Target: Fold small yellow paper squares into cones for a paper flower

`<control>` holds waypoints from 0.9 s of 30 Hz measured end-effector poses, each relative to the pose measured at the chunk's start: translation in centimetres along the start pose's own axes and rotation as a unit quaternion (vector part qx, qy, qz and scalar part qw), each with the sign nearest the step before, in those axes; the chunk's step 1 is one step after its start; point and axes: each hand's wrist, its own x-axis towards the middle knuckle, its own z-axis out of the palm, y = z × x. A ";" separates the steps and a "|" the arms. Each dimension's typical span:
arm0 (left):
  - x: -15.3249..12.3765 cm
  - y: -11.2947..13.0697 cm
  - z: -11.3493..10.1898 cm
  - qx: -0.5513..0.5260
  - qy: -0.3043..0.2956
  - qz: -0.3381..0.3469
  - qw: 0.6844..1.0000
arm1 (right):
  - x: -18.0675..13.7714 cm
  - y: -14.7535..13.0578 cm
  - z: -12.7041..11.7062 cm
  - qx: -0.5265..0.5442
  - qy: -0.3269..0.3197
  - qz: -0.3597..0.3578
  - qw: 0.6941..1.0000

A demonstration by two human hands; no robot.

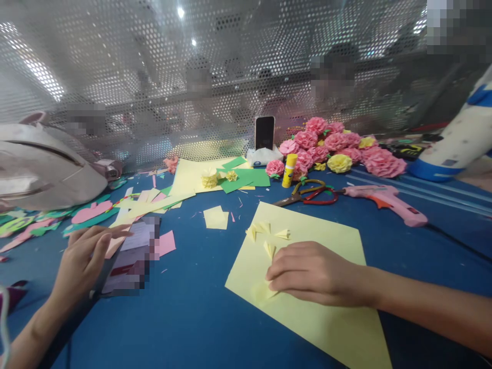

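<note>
My left hand (86, 256) is over a dark-edged device with a lit screen (130, 256). Its fingers are stretched out, and parts of the device are blurred. My right hand (307, 271) rests on a large pale yellow sheet (326, 333), its fingers closed together on a small yellow paper piece (272, 293) mostly hidden under them. Several small folded yellow paper petals (282, 234) lie on the sheet just beyond those fingertips. Farther off, two small yellow paper squares (216, 217) overlap on the blue table (184, 318).
Scissors (307, 196), a yellow glue stick (289, 170) and a pink glue gun (395, 201) lie beyond the sheet. Pink paper flowers (319, 143) are piled behind, beside a propped phone (265, 133). Paper scraps (92, 212) and a pale bag (49, 164) occupy the left.
</note>
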 end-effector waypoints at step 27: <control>0.1 -0.5 0.4 -0.009 -0.031 0.000 0.999 | 0.0 0.0 0.0 0.006 -0.003 0.001 1.000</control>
